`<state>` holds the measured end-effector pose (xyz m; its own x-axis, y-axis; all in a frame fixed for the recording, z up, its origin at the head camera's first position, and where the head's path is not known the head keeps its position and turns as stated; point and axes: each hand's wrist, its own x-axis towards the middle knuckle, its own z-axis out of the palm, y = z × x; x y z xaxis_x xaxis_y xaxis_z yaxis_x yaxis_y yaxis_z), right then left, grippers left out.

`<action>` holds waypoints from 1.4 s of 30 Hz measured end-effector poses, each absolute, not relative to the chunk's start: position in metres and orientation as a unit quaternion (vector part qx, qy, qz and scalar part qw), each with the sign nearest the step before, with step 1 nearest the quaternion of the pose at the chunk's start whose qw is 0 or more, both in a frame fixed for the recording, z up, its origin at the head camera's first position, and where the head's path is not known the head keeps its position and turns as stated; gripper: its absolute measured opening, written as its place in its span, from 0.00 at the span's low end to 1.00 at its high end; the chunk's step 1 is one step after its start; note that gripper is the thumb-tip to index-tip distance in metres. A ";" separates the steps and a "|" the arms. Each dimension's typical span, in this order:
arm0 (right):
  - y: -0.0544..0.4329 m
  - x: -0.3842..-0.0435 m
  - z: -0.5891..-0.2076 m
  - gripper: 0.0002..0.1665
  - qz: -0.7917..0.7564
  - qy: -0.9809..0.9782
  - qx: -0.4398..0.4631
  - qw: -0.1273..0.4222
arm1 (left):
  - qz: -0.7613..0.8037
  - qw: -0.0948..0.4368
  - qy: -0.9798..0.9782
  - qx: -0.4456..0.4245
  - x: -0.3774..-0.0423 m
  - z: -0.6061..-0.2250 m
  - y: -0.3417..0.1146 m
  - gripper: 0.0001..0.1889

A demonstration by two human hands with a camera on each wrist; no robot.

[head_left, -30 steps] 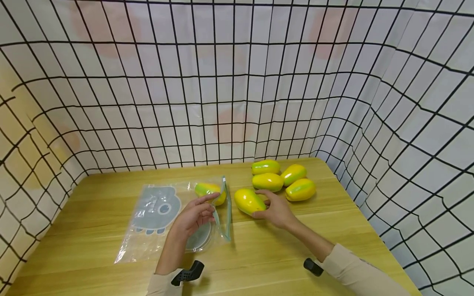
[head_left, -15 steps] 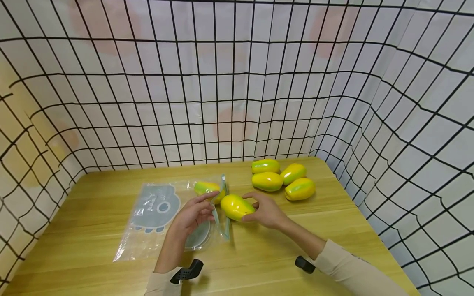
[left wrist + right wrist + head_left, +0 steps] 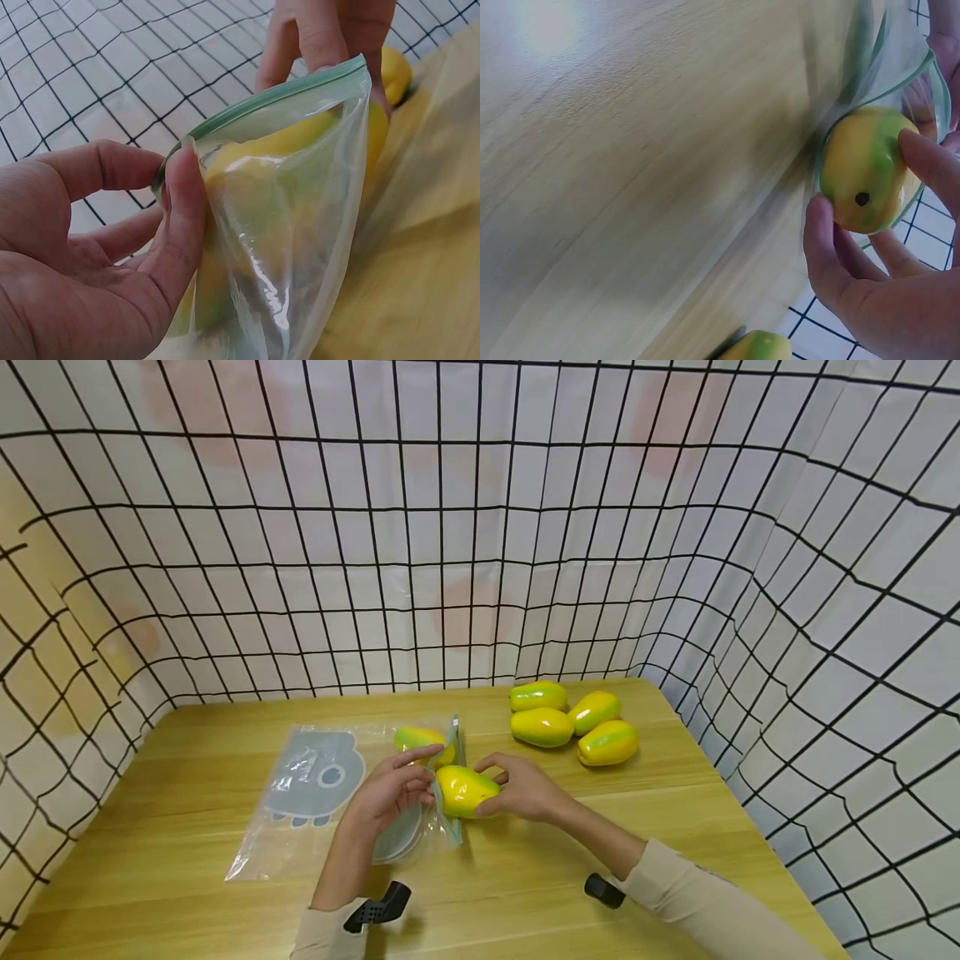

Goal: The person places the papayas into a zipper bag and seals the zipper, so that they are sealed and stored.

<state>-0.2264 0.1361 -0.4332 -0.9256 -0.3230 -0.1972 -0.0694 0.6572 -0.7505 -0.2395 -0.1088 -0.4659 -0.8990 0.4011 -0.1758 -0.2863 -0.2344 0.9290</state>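
Observation:
A clear zip bag with a grey-blue cartoon print lies on the table, its green-edged mouth facing right. My left hand pinches the rim between thumb and fingers, as the left wrist view shows; the mouth stands apart. Inside the bag, near the mouth, is one yellow-green papaya. My right hand grips a second papaya by its end, thumb and fingers around it. In the right wrist view this papaya is partly within the bag's opening, its dark end spot facing out.
Several more papayas lie grouped at the back right of the wooden table. A white wall covering with a black grid rises behind the table and at both sides.
My right hand has carried the papaya leftward, from beside the other papayas into the bag's mouth. The left hand has stayed almost still, holding the rim.

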 end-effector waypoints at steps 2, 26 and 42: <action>0.134 -0.227 -0.433 0.35 -0.397 0.894 -0.122 0.166 | 0.784 0.215 0.581 0.051 -0.239 -0.464 -0.109 0.28; 0.124 -0.236 -0.438 0.31 -0.449 0.864 -0.114 0.198 | 0.775 0.189 0.602 0.044 -0.236 -0.460 -0.111 0.27; 0.105 -0.234 -0.445 0.30 -0.509 0.820 -0.116 0.237 | 0.768 0.175 0.614 0.049 -0.234 -0.451 -0.112 0.26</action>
<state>-0.2344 0.1052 -0.4452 -0.8604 -0.4321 -0.2702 0.0503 0.4557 -0.8887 -0.2340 -0.1116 -0.4510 -0.9341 0.3290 -0.1384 -0.2075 -0.1848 0.9606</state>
